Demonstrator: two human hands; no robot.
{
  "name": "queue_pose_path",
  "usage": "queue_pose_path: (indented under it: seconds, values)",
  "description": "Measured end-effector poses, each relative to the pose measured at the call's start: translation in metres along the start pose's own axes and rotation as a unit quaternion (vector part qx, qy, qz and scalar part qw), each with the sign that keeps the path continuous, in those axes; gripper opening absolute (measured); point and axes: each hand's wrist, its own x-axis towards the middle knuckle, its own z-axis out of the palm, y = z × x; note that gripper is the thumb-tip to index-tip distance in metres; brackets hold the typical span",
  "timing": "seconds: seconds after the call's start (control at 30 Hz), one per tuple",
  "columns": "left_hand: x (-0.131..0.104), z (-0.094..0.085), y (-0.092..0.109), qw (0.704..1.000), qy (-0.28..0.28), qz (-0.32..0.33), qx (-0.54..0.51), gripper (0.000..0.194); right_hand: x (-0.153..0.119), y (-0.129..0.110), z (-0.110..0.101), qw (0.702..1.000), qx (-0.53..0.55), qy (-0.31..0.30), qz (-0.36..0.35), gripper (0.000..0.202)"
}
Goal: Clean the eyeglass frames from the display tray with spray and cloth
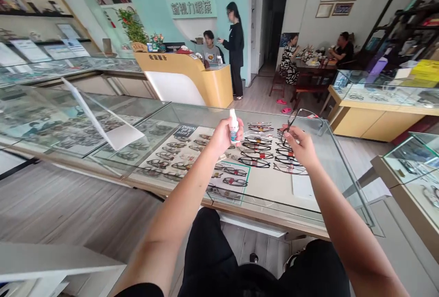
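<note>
A small white spray bottle [233,127] stands upright in my left hand [224,134], whose fingers wrap round it above the glass counter. My right hand [300,143] is closed on a pair of eyeglasses [290,125] with dark, thin frames, one lens raised toward the far side. Part of the eyeglasses is hidden by my fingers. Beneath both hands, under the glass top, lie rows of eyeglass frames [256,157]. The bottle and the held eyeglasses are apart from each other.
The glass display counter [192,196] spans in front of me. A white folded stand [106,123] rests on it at left. Across the room is a yellow reception desk [219,86] with two people; two more sit at a dark table [312,66]. Another display case [418,164] stands at right.
</note>
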Motion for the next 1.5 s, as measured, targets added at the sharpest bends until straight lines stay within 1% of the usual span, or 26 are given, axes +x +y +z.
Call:
queue_pose_path:
  seconds: [0.07, 0.13, 0.2, 0.27, 0.33, 0.4, 0.5, 0.6, 0.67, 0.73, 0.83, 1.0, 1.1, 1.2, 1.33, 1.5]
  values:
    - [0.026, 0.02, -0.004, 0.996, -0.073, -0.055, -0.012, 0.076, 0.001, 0.0, 0.0, 1.0, 0.004, -0.005, 0.005, 0.057]
    - [0.047, 0.035, -0.013, 0.988, -0.124, -0.089, -0.016, 0.091, 0.002, 0.0, 0.001, 1.0, 0.014, -0.019, 0.012, 0.056]
    - [0.06, 0.045, -0.025, 0.981, -0.157, -0.107, -0.022, 0.097, 0.001, 0.0, 0.003, 0.999, 0.034, -0.033, 0.018, 0.054]
    - [0.066, 0.048, -0.038, 0.978, -0.171, -0.114, -0.025, 0.097, 0.0, -0.001, 0.005, 0.997, 0.057, -0.042, 0.027, 0.052]
    - [0.068, 0.049, -0.049, 0.98, -0.167, -0.109, -0.021, 0.097, -0.002, -0.003, 0.007, 0.995, 0.076, -0.055, 0.041, 0.049]
    - [0.066, 0.048, -0.057, 0.985, -0.149, -0.086, -0.011, 0.095, -0.005, -0.007, 0.008, 0.992, 0.087, -0.079, 0.053, 0.044]
    - [0.065, 0.047, -0.066, 0.994, -0.096, -0.025, 0.034, 0.086, -0.008, -0.016, 0.009, 0.985, 0.115, -0.114, 0.06, 0.042]
    - [0.066, 0.049, -0.073, 0.993, -0.051, 0.014, 0.107, 0.077, -0.01, -0.024, 0.012, 0.976, 0.145, -0.148, 0.059, 0.046]
    - [0.067, 0.05, -0.077, 0.99, -0.034, 0.017, 0.136, 0.073, -0.012, -0.028, 0.015, 0.972, 0.148, -0.172, 0.054, 0.049]
    - [0.067, 0.05, -0.081, 0.99, -0.011, 0.015, 0.143, 0.068, -0.014, -0.031, 0.017, 0.97, 0.147, -0.189, 0.047, 0.05]
    - [0.067, 0.049, -0.085, 0.99, 0.016, 0.015, 0.138, 0.063, -0.016, -0.034, 0.018, 0.968, 0.151, -0.196, 0.044, 0.051]
    - [0.064, 0.05, -0.085, 0.986, 0.017, 0.005, 0.164, 0.064, -0.015, -0.036, 0.015, 0.961, 0.186, -0.197, 0.059, 0.048]
    - [0.059, 0.054, -0.08, 0.985, 0.018, 0.0, 0.169, 0.058, -0.014, -0.036, 0.015, 0.958, 0.205, -0.189, 0.063, 0.045]
    - [0.055, 0.057, -0.073, 0.984, 0.009, 0.002, 0.177, 0.06, -0.014, -0.035, 0.016, 0.955, 0.215, -0.19, 0.071, 0.043]
    - [0.055, 0.057, -0.069, 0.983, -0.012, 0.017, 0.181, 0.067, -0.014, -0.036, 0.016, 0.956, 0.215, -0.183, 0.076, 0.046]
    - [0.056, 0.054, -0.069, 0.979, -0.014, 0.023, 0.202, 0.065, -0.014, -0.035, 0.015, 0.959, 0.206, -0.179, 0.082, 0.049]
